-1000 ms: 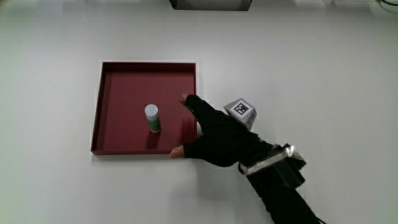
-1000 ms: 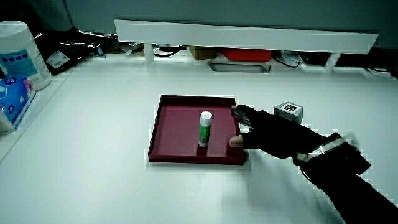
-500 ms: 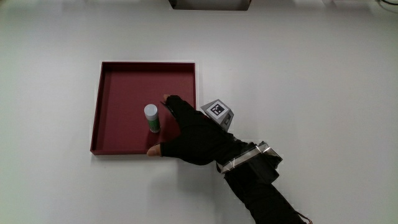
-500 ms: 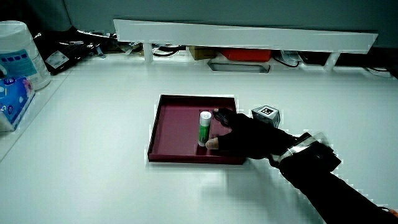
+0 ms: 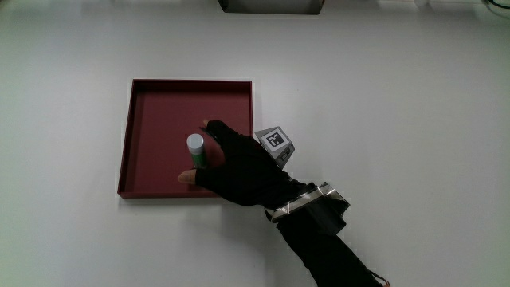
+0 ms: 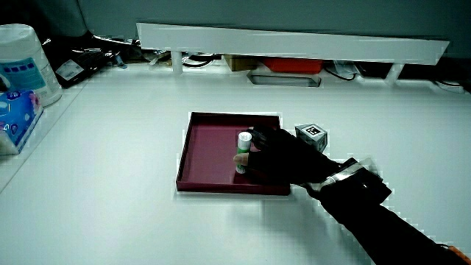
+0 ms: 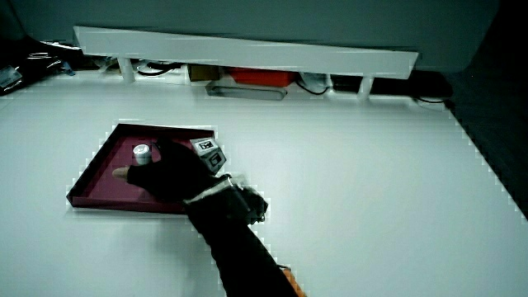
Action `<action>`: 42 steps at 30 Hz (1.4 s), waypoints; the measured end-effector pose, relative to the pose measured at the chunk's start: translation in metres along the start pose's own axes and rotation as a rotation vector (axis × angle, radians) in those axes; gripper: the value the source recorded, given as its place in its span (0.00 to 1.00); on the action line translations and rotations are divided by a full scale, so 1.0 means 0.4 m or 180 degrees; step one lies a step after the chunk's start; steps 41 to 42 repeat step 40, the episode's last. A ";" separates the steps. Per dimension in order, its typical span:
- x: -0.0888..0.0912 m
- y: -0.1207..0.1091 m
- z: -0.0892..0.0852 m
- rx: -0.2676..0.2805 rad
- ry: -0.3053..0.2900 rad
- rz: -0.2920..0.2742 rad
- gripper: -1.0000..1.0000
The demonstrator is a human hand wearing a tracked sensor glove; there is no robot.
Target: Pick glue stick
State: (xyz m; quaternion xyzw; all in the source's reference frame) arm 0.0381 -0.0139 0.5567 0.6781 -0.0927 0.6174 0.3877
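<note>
I have the hand [image 5: 239,169] in the red tray [image 5: 151,112], fingers closing round the upright glue stick [image 5: 195,148]. I judge the grip unfinished, hence no lift.

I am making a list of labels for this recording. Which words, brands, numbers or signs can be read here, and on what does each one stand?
No text can be read.
Glue stick: green label, print too small to read.
Cube on the hand: a black and white pattern, no letters.
Tub and packet at the table's edge: blue print, too blurred to read.
Red tray: no marking.
</note>
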 end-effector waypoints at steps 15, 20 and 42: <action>0.003 -0.019 -0.008 0.0655 0.0041 0.0316 0.83; 0.000 -0.025 -0.009 0.0731 0.0060 0.0340 0.93; -0.108 -0.098 0.049 0.0714 0.0319 0.0838 1.00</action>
